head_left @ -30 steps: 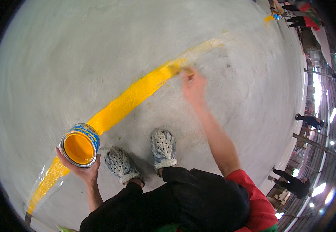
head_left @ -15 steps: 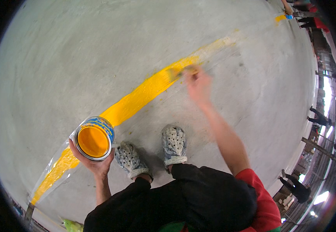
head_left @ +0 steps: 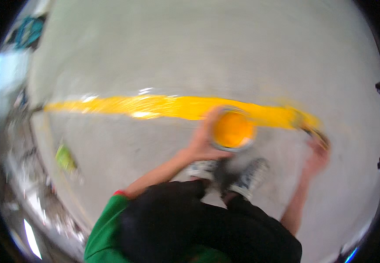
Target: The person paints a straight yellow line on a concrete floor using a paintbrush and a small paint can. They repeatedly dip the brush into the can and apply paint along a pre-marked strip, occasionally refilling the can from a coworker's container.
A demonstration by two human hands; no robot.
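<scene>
Left hand (head_left: pixel 201 142): I see it curled around the left side of the paint can; grip pressed against the can wall, thumb side toward the feet.
Paint can (head_left: pixel 237 149): held in front of the feet, open top facing my camera; in my view it overlaps the lower edge of the stripe. Height above the floor, I cannot tell.
Paint (head_left: pixel 233 128): orange-yellow, seen through the open top.
Right hand (head_left: pixel 318 157): well apart from the left, out to the right; grip pinching the brush handle, single fingers too smeared for me to count.
Brush (head_left: pixel 317 133): slanting up and left from the hand, bristle end over the yellow near the stripe's right end. Blur keeps me from confirming contact.
Stripe (head_left: pixel 190 108): yellow band across the grey floor (head_left: pixel 163 57), narrowing at far left; white glints along its left half.
Shoes (head_left: pixel 252 176): pale with dark patches, side by side below the can.
Clothing: black trousers (head_left: pixel 172 219), green sleeve (head_left: pixel 107 225) on the left arm.
Left edge: yellow-green object (head_left: pixel 65 158) on the floor, kind unclear to me.
</scene>
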